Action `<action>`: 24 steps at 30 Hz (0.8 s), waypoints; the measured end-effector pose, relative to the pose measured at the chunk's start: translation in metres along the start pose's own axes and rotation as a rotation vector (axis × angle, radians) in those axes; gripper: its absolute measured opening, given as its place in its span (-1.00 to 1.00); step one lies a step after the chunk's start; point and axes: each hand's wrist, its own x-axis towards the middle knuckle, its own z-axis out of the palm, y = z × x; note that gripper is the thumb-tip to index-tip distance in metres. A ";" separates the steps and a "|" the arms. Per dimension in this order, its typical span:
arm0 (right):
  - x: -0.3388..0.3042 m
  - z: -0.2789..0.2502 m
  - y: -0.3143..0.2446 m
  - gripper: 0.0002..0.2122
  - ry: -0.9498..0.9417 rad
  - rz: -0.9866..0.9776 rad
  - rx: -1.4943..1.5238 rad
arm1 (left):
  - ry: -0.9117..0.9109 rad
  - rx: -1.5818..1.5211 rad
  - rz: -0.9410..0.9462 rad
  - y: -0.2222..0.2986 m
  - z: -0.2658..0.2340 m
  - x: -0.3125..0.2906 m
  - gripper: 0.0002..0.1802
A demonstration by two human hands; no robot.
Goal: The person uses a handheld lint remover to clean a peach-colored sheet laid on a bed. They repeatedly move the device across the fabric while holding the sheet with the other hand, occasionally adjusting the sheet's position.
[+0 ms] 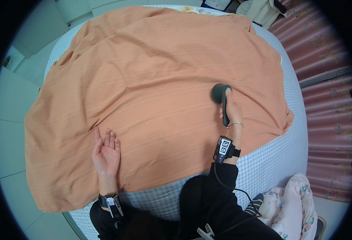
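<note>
An orange cloth [152, 108], wrinkled in places, is spread over the bed. My right hand [232, 108] is closed around the handle of a dark green fabric shaver [220, 93]. Its round head is at the cloth, right of the middle; whether it touches the fabric I cannot tell. Palm up, my left hand [106, 156] rests on the near left part of the cloth with its fingers apart and nothing in it. A long fold runs across the cloth beyond both hands.
A blue-and-white checked sheet [260, 168] shows around the cloth. Pink patterned curtains [324, 52] hang on the right. Floral fabric [296, 204] lies at the near right. A black cable [244, 191] runs from my right wrist device [222, 149] along the sleeve.
</note>
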 end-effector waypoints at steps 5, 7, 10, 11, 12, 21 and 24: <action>0.009 -0.013 0.004 -0.41 0.244 0.001 0.219 | -0.045 0.006 -0.008 0.000 -0.001 0.001 -0.50; 0.010 -0.011 0.005 -0.41 0.156 0.011 0.178 | -0.013 0.011 0.002 0.000 -0.001 0.001 -0.48; 0.009 -0.004 0.004 -0.40 -0.025 0.013 0.090 | 0.003 0.011 0.007 -0.001 0.001 0.001 -0.46; 0.009 -0.002 0.004 -0.40 -0.046 0.025 0.105 | 0.004 0.010 0.007 -0.001 0.001 0.000 -0.46; 0.008 -0.001 0.003 -0.40 -0.100 0.014 0.134 | -0.001 0.008 0.003 -0.001 0.001 0.000 -0.46; 0.006 0.005 -0.003 -0.39 0.072 -0.006 0.148 | -0.044 -0.043 -0.026 0.001 -0.001 0.000 -0.52; -0.007 0.034 -0.014 -0.38 -0.060 -0.019 0.018 | -0.047 -0.044 -0.030 0.001 0.000 0.001 -0.50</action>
